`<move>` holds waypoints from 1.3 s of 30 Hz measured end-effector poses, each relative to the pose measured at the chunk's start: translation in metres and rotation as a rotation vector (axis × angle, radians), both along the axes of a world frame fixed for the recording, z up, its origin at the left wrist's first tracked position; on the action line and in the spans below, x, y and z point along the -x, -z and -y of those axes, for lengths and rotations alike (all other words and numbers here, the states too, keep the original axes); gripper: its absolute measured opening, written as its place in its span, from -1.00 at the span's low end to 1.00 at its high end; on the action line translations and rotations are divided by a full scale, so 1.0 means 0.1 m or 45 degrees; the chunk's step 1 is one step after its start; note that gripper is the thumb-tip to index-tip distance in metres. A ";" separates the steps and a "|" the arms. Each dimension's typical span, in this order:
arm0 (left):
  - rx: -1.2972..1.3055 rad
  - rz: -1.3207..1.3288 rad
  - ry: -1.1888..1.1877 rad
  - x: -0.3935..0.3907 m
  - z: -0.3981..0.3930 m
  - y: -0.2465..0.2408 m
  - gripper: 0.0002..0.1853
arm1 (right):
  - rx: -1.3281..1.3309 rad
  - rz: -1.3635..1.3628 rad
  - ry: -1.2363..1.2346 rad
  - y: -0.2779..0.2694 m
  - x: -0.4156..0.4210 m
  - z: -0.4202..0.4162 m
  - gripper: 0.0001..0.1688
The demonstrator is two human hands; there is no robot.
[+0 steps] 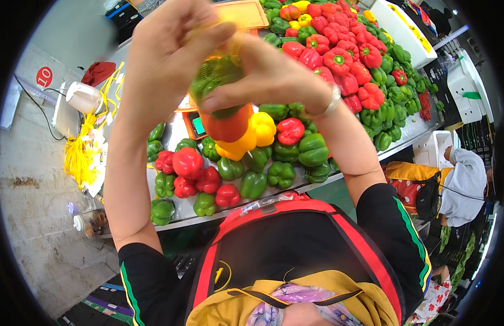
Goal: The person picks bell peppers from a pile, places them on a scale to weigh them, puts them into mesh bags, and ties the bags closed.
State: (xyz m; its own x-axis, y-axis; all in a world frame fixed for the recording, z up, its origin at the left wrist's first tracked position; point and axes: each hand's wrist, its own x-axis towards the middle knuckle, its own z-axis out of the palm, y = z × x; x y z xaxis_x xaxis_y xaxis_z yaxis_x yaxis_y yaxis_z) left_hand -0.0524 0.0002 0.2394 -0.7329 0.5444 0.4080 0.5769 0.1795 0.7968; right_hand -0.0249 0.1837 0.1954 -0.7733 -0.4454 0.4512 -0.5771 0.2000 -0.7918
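Note:
Raised over the metal table, both my hands are at a yellow mesh net bag [192, 81] that hangs with bell peppers inside. A green pepper [221, 77] fills its upper part, an orange-red one [227, 126] is below it, and a yellow one [237, 144] is at the bottom. My left hand [174, 45] is closed on the gathered top of the net, blurred by motion. My right hand [268, 75] holds the net's side near the green pepper, thumb across it. Behind the bag, a scale with an orange body [190, 126] and a lit display is partly hidden.
Red, green and yellow peppers [337, 61] are heaped at the back right. Loose red [188, 163] and green peppers [253, 184] lie along the table's near edge. Yellow nets [78, 150] and a white jug [84, 97] are at left. A person in grey [466, 183] is at right.

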 end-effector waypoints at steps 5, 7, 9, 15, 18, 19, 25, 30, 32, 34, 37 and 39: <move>-0.160 -0.341 -0.019 -0.03 -0.38 -0.19 -0.89 | 0.476 -0.104 0.223 0.13 0.12 0.19 -0.77; -0.362 -0.150 -0.016 -0.08 -0.40 -0.27 -0.88 | 0.404 -0.049 0.127 0.14 0.23 0.03 -0.68; -0.520 -0.301 -0.169 -0.02 -0.39 -0.08 -0.72 | 0.595 0.182 0.065 0.05 0.24 -0.09 -0.59; -0.496 0.862 0.547 -0.04 0.19 1.35 0.24 | 1.218 0.375 -0.012 0.35 0.20 -0.70 -0.59; -0.605 1.150 0.663 -0.49 0.07 1.64 0.27 | 1.337 0.413 -0.043 0.58 0.22 -0.72 -0.63; -0.538 1.298 0.677 -0.56 0.07 1.67 0.26 | 1.372 0.425 -0.069 0.63 0.24 -0.71 -0.64; -0.435 1.280 0.524 -0.92 -0.03 1.71 -0.08 | 1.262 0.593 -0.056 0.80 0.06 -0.61 -0.65; -0.362 1.117 0.278 -1.04 0.02 2.01 -0.27 | 1.041 0.638 -0.025 0.88 0.14 -0.51 -0.60; -0.320 1.142 0.267 -1.05 0.02 2.10 -0.26 | 0.979 0.621 -0.043 0.91 0.14 -0.49 -0.58; -0.233 1.153 0.296 -1.04 0.01 2.18 -0.15 | 0.907 0.645 -0.096 0.92 0.09 -0.45 -0.57; 0.027 1.022 0.336 -1.04 0.08 2.22 0.06 | 0.784 0.639 -0.292 0.89 0.00 -0.24 -0.57; -0.090 1.016 0.358 -1.01 0.11 2.10 0.15 | 0.792 0.689 -0.321 0.86 -0.07 -0.22 -0.55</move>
